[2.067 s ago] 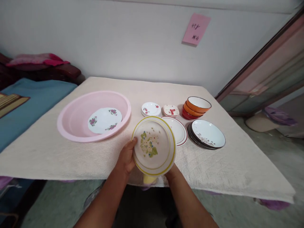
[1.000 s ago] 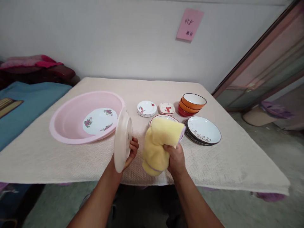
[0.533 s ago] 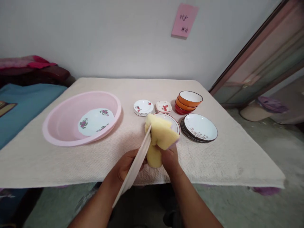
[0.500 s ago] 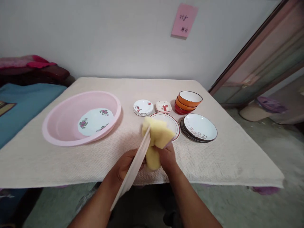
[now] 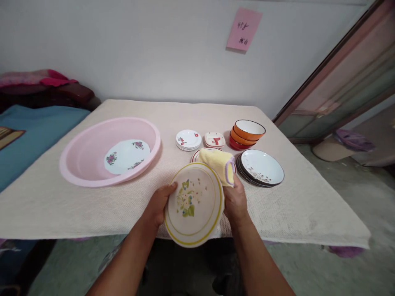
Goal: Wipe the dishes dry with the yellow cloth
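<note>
Soft, even light covers the tabletop [image 5: 277, 213]; a faint shadow hugs the pink basin [image 5: 83, 152], and the space beneath the near edge is dark. Wide-angle distortion stretches the near right corner.

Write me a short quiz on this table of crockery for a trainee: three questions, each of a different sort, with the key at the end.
1. Multiple choice. What does the right hand hold?
a) a spoon
b) a yellow cloth
c) a drinking glass

2. True or false. A white plate with flower sprigs lies inside the pink basin.

3. Fill the gap. The left hand grips a round plate with a ____ line around its rim.

Key: 1. b; 2. true; 3. yellow
</note>
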A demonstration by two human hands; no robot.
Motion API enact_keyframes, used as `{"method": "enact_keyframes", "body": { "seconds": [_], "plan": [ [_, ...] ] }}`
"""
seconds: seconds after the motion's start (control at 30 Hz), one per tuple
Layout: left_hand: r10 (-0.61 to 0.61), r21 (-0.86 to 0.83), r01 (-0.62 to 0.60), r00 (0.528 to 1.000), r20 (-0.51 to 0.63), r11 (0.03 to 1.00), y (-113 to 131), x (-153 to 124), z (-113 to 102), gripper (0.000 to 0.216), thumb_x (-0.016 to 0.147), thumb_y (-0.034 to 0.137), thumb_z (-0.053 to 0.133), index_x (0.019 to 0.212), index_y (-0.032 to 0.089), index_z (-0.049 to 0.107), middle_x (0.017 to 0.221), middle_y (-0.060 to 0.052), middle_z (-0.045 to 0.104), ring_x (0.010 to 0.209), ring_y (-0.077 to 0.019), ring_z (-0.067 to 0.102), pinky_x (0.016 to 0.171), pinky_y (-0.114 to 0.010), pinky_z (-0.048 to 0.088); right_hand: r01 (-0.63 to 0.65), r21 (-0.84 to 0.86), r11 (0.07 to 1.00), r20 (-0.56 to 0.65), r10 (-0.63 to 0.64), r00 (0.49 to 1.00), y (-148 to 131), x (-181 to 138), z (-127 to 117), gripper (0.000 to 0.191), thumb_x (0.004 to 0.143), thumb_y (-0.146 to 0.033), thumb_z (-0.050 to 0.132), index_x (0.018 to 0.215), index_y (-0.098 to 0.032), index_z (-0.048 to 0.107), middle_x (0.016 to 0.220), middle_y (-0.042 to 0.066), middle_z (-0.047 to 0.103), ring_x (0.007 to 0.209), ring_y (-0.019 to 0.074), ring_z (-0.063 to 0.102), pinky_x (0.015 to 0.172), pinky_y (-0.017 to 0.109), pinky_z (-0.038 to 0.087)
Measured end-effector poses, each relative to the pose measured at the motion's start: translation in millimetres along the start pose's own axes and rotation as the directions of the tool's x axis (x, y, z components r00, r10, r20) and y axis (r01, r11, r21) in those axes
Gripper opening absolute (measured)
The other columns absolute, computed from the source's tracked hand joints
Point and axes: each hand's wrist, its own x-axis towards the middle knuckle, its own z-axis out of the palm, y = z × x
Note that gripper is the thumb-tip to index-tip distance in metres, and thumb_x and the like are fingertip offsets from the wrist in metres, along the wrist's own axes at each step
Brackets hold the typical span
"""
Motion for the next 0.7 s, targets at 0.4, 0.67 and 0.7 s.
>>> {"method": "enact_keyframes", "body": {
  "seconds": [0.4,0.67,0.7],
  "plan": [
    [0.583,0.087,-0.599,0.721,-0.375,0.796,12,23,-15,0.025,0.075,0.026,0.067,0.095,0.010,0.067,0.087,-0.009,0.070,0.072,-0.0165,0.066,0.073,-0.031,0.054,-0.061,-0.061,0.996,0.031,0.063,0.998,29,-31,14,0.039,0.068,-0.021,0.064,0.107,-0.022,0.062,0.091,-0.001,0.068,0.083,0.0199,0.062,0.074,0.031,0.050],
    [0.720,0.128,-0.748,0.557,-0.414,0.651,-12,18,7,0.030,0.073,0.036,0.067,0.090,0.012,0.066,0.086,-0.007,0.068,0.070,-0.0150,0.063,0.067,-0.029,0.051,0.067,-0.061,0.996,-0.034,-0.069,0.997,48,-45,42,0.060,0.070,-0.028,0.072,0.126,-0.018,0.051,0.120,0.010,0.062,0.111,0.0239,0.057,0.098,0.039,0.044],
    [0.720,0.116,-0.749,0.564,-0.403,0.652,-14,17,9,0.030,0.073,0.036,0.067,0.090,0.012,0.065,0.085,-0.007,0.068,0.070,-0.0151,0.063,0.066,-0.029,0.051,0.039,-0.043,0.998,-0.054,-0.042,0.998,49,-45,43,0.058,0.070,-0.027,0.072,0.124,-0.018,0.052,0.119,0.010,0.062,0.109,0.0238,0.059,0.097,0.039,0.045]
  ]
}}
